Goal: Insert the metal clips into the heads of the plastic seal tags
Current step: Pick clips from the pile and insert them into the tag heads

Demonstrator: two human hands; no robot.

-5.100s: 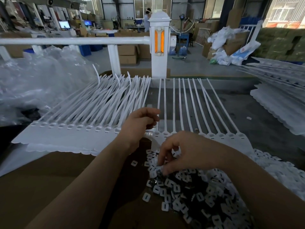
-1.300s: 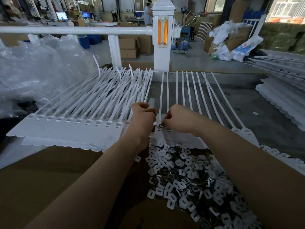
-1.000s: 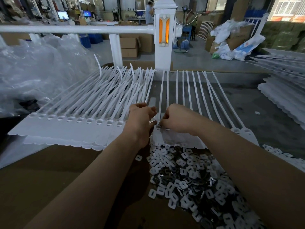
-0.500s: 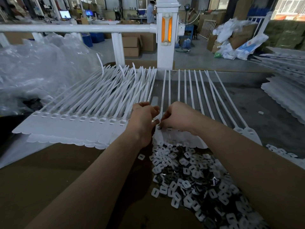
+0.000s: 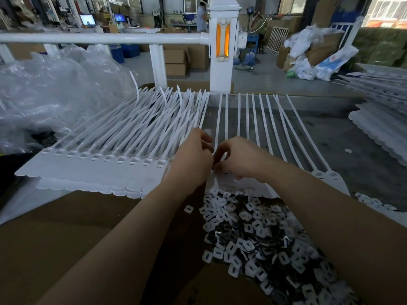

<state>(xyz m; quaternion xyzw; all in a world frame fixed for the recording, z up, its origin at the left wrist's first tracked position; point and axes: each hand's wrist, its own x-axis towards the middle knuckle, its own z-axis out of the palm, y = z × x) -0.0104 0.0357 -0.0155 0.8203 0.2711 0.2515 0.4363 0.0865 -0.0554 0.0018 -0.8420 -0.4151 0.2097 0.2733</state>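
Both hands are brought together over the head of one seal tag [image 5: 217, 172], at the left end of the spread row of tags [image 5: 275, 137]. The left hand [image 5: 193, 159] is curled, with the fingertips at the head of that tag; it seems to hold the head steady, but what is pinched is hidden by the fingers. The right hand [image 5: 237, 159] is curled too, with its fingertips at the same spot, and a clip is probably pressed in there; the clip itself cannot be seen, so this cannot be told for sure.

The pile of clips [image 5: 259, 234] lies just below the hands, near the right forearm, on brown cardboard [image 5: 66, 238]. To the left of the left hand a stack of tags [image 5: 105, 159] is laid in overlapping rows.

The clips are judged to be very light, small and stiff, and easy to drop; each should be taken by its edges between thumb and forefinger. The tags are light, with long thin tails that bend easily, so a tag is better held at its thicker head, close to the slot, and not by the tail.
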